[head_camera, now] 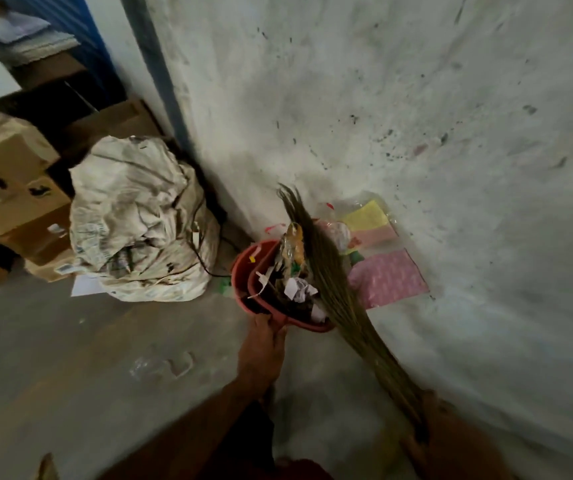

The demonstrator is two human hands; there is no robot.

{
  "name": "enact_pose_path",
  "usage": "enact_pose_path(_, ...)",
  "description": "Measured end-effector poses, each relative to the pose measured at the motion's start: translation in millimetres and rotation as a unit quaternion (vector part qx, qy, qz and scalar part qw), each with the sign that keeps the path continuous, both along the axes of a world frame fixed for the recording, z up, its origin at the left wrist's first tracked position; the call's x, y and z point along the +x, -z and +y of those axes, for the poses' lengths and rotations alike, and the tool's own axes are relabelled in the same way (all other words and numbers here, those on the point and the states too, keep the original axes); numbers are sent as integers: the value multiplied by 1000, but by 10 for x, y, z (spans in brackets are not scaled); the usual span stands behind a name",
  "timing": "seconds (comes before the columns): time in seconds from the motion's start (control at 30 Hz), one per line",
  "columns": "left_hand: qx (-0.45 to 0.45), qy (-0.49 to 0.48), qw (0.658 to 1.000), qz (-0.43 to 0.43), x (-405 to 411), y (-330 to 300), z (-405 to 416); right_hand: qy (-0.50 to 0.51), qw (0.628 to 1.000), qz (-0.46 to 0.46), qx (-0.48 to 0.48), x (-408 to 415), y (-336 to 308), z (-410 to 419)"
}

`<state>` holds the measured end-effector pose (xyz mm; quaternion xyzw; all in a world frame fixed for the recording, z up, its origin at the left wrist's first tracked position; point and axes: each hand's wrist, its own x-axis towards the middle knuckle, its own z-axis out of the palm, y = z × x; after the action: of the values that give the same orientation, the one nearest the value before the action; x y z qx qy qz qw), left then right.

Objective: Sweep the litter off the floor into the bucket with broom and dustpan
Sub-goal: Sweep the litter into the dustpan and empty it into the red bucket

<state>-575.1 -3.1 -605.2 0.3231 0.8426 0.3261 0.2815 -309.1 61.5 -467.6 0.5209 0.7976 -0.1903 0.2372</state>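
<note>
Two hands share this job: your left hand (pixel 265 344) grips the dustpan (pixel 280 299) handle, tilting its litter (pixel 299 285) over the red bucket (pixel 243 268), while your right hand (pixel 427 434) clasps the broom (pixel 333 282) stalk. Tip too fast and paper likely spills past the rim onto the floor (pixel 88 358).

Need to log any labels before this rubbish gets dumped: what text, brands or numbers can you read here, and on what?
No text is legible.
White sack: dark printed marks, too blurred to read.
Cardboard boxes: dark stamps and small labels, unreadable.
Pink and yellow packets against the wall: pattern only.
Paper scraps in the dustpan: no readable print.
</note>
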Motion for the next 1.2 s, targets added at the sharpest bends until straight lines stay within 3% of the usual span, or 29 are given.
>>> enact_pose_path(0.13, -72, 2, 997, -5, -444, 321, 185, -25, 999, -38, 16, -540, 200, 258)
enact_pose_path(0.27, -167, 35, 985, -5, -926, 805, 403, -40, 999, -13, 17, -1156, 575, 515)
enact_pose_path(0.43, -250, 31, 968, -13, -1415, 1417, 855, 27, 998, -19, -58, -1682, 1854, 852)
enact_pose_path(0.6, -196, -22, 977, -80, -1783, 1714, 1473, -6, 998, -26, -58, -2176, 2882, 1358)
enact_pose_path(0.73, -301, 33, 953, 4, -1947, 2113, 1682, -15, 995, -47, -82, -2321, 3454, 1661)
enact_pose_path(0.87, -362, 115, 914, 140, -1909, 2105, 1699, -12, 998, -47, -41, -2159, 3316, 1746)
enact_pose_path(1.2, -343, 165, 908, 173, -1602, 1354, 1660, 61, 998, -1, 14, -1344, 2161, 1428)
